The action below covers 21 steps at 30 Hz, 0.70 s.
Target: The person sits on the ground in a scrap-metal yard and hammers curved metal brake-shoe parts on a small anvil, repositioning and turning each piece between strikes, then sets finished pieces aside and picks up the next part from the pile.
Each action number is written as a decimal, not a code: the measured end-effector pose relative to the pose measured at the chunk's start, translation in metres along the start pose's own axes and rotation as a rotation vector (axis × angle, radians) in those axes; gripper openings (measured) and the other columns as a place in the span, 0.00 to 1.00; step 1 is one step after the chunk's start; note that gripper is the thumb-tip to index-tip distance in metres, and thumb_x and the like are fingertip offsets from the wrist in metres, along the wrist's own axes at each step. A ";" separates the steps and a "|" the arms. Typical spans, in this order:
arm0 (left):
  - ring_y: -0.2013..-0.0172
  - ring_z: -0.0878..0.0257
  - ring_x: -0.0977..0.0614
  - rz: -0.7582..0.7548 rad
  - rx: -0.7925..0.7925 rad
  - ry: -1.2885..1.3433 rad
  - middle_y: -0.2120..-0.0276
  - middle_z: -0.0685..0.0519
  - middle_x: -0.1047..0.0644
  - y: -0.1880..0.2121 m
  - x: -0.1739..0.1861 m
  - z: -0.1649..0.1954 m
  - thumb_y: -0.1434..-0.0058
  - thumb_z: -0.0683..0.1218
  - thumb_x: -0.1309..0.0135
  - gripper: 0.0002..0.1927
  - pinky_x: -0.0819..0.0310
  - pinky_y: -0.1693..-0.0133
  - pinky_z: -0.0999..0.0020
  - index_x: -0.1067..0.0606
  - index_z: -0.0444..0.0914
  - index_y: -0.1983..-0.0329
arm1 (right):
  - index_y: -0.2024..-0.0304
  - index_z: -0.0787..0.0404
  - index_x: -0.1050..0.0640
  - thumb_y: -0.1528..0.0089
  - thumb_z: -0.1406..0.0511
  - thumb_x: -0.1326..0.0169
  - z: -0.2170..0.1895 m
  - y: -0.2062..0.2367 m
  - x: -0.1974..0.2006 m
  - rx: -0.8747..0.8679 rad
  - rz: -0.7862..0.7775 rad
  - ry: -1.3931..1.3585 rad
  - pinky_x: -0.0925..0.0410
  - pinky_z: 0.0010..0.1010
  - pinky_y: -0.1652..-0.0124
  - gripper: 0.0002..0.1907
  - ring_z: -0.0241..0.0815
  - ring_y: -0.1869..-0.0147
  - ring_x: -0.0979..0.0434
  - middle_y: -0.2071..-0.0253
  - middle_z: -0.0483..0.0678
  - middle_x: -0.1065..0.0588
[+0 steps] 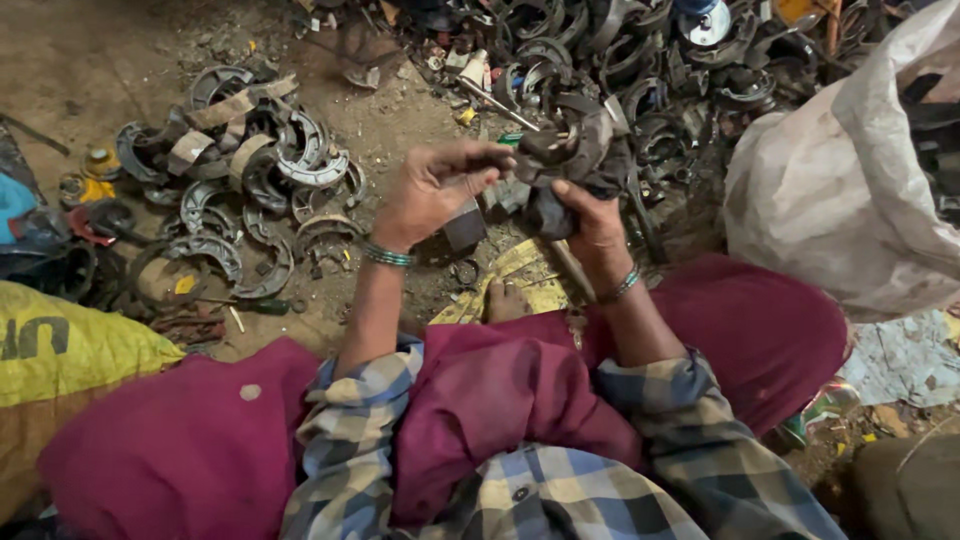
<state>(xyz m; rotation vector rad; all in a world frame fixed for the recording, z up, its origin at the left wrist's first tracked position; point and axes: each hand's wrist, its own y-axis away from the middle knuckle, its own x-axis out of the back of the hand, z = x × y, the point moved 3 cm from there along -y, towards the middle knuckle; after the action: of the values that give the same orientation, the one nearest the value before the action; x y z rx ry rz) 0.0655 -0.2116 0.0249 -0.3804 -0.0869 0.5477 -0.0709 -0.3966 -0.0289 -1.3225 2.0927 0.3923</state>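
My left hand (432, 190) and my right hand (592, 222) are raised together over the dirt floor. Both grip a dark, curved metal brake shoe (566, 150) held between them. The left fingers pinch its left end. The right hand wraps its lower part, which looks covered by a dark scrap. Each wrist carries a green bangle. I sit on the ground in magenta cloth and a checked shirt, one bare foot (505, 300) showing below the hands.
A heap of similar curved metal shoes (250, 190) lies at left, a larger dark pile (640, 60) at the top. A white sack (840, 180) stands at right, a yellow sack (70, 350) at left. A screwdriver (250, 305) lies near my knee.
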 end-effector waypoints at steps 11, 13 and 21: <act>0.54 0.51 0.18 -0.156 0.025 -0.543 0.54 0.45 0.21 -0.011 -0.055 -0.010 0.50 0.48 0.28 0.27 0.22 0.52 0.58 0.23 0.37 0.49 | 0.47 0.63 0.24 0.40 0.72 0.34 0.011 -0.011 0.013 0.178 0.264 0.112 0.25 0.36 0.51 0.20 0.42 0.52 0.20 0.53 0.48 0.22; 0.49 0.37 0.23 -0.063 -0.069 -0.750 0.47 0.34 0.25 -0.013 -0.068 -0.019 0.55 0.46 0.27 0.34 0.28 0.52 0.47 0.24 0.34 0.43 | 0.50 0.63 0.24 0.40 0.70 0.34 0.016 -0.012 0.018 0.151 0.354 0.068 0.24 0.36 0.53 0.17 0.42 0.55 0.19 0.56 0.48 0.21; 0.48 0.53 0.18 0.263 -0.063 -0.608 0.50 0.48 0.18 -0.015 -0.044 -0.048 0.42 0.38 0.37 0.15 0.22 0.44 0.60 0.18 0.44 0.52 | 0.45 0.65 0.24 0.34 0.61 0.39 0.015 -0.010 0.004 0.047 0.205 -0.021 0.25 0.36 0.46 0.18 0.42 0.49 0.19 0.50 0.48 0.20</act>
<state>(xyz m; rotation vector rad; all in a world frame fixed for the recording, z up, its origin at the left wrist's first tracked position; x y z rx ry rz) 0.0439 -0.2626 -0.0132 -0.2769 -0.6477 0.9103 -0.0575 -0.3952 -0.0422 -1.0757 2.2137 0.4387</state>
